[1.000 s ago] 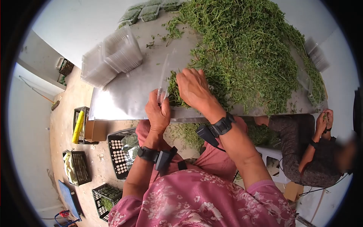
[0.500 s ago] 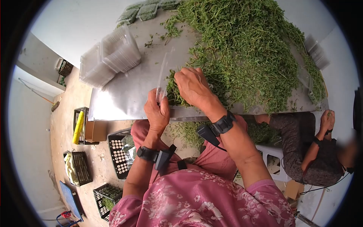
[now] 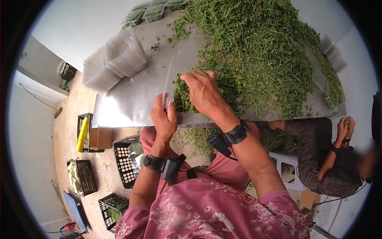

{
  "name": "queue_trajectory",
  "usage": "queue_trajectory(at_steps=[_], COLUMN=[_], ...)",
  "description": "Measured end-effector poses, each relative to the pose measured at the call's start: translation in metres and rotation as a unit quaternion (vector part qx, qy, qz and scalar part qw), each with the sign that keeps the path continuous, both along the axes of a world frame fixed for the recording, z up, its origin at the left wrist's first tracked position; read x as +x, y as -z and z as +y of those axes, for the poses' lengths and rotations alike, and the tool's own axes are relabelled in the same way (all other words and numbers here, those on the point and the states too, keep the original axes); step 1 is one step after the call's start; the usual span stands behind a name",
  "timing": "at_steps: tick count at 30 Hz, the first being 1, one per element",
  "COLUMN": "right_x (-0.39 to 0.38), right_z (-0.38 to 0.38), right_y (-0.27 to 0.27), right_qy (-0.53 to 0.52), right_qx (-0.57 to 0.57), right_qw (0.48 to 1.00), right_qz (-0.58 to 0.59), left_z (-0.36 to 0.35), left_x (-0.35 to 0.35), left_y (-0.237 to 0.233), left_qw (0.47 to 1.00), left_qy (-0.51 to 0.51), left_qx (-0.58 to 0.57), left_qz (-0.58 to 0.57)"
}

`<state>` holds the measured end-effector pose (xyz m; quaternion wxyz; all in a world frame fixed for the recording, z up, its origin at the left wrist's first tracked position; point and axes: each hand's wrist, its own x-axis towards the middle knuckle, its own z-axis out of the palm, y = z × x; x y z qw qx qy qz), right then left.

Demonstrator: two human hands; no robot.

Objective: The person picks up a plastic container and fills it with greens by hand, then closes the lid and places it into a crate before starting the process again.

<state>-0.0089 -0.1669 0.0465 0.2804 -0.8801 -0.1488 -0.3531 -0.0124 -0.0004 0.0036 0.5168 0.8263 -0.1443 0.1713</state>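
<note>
My left hand [image 3: 164, 118] is closed on the near edge of a clear plastic container [image 3: 169, 81], thumb and fingers pinching its side. The clear lid stands up at the container's left. Leafy greens [image 3: 182, 95] lie inside, partly hidden by my right hand [image 3: 202, 92]. That hand is curled over the container with its fingers bent into the greens; the fingertips are hidden. A large heap of the same greens [image 3: 258, 59] spreads over the metal table just beyond and to the right.
Stacked clear containers [image 3: 115, 59] stand on the metal table [image 3: 123, 105] at left; filled packs [image 3: 153, 12] sit at the back. Black crates [image 3: 125, 163] and a cardboard box [image 3: 101, 138] are on the floor. Another person [image 3: 338, 159] sits at right, hands together.
My right hand has shifted slightly up over the container, with its fingers lifted a little. The container's upright lid has moved slightly left. My left hand keeps its hold.
</note>
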Motion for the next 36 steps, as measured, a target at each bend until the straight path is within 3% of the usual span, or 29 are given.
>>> queue_trajectory(at_steps=[5,11,20,26,36], right_x=[0.0,-0.006,-0.005,-0.007,-0.015], right_z=[0.002,0.008,0.006,0.0,-0.007], right_y=[-0.002,-0.004,0.001,-0.002,-0.004], right_qy=[-0.003,-0.062,-0.064,-0.102,-0.12], right_qx=[0.014,0.031,-0.055,0.005,-0.044], right_qw=[0.999,0.997,0.993,0.989,0.979], right_qz=[-0.032,0.021,0.086,0.103,0.157], left_z=[0.0,0.001,0.0,0.001,0.0], left_x=[0.0,0.001,0.0,0.001,0.001], left_y=[0.0,0.001,-0.002,-0.001,-0.001], left_qw=[1.0,1.0,1.0,1.0,1.0], left_qy=[-0.002,-0.001,-0.004,-0.001,0.0], left_qx=[0.007,0.008,0.003,0.011,0.006], left_qz=[-0.015,0.004,0.004,-0.005,0.0])
